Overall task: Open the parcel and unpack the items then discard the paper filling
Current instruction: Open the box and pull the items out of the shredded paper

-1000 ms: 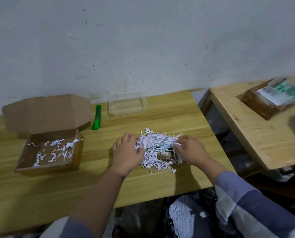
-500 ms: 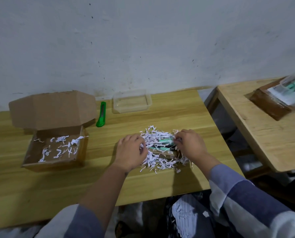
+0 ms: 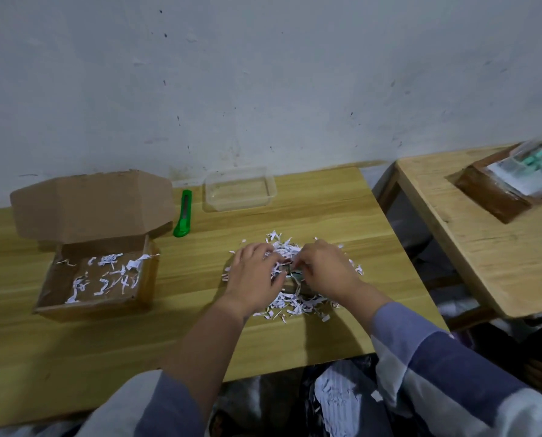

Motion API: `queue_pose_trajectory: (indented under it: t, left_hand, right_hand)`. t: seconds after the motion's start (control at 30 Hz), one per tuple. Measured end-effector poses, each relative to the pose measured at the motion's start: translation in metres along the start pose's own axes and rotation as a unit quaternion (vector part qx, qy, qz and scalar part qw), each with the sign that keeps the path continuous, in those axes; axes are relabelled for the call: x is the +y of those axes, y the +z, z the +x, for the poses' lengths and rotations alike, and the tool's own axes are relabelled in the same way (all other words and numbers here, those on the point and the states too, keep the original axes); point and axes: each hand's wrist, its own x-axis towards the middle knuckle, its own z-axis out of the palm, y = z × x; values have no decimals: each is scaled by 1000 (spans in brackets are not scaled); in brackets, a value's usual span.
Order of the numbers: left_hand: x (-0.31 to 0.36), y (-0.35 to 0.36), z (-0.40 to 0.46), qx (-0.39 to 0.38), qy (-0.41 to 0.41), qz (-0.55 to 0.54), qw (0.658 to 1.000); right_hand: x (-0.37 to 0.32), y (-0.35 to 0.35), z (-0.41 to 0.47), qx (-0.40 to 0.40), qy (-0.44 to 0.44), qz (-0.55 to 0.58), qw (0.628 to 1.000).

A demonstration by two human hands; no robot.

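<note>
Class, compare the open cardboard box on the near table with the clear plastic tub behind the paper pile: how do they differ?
The cardboard box is brown and opaque; the plastic tub is see-through. The cardboard box has a raised flap; the plastic tub shows no lid. Shredded strips lie in the cardboard box; the plastic tub looks empty. Both sit open on the wooden table.

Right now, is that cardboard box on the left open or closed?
Open. The cardboard box has its lid flap standing up at the back, and its inside shows only a few scattered paper shreds.

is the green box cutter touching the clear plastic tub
Apart. The head view shows bare wood between the green box cutter and the clear plastic tub.
</note>
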Motion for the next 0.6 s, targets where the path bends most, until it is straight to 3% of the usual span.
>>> queue_pose_trajectory:
  t: [0.17,0.37,0.47,0.6]
  left_hand:
    - [-13,6,3,-114,-84,-25,990]
    - [-17,7,-1,-130,-88,-32,987]
    - [-17,7,-4,-134,-92,-35,986]
    - [-13,7,-6,-133,-94,-41,986]
  right_hand:
    - [2,4,8,-71,45,-103,991]
    - [11,-2,14,-90,56,-76,991]
    - [15,-12,9,-74,69,1,995]
    - [11,-31,6,-4,119,222,968]
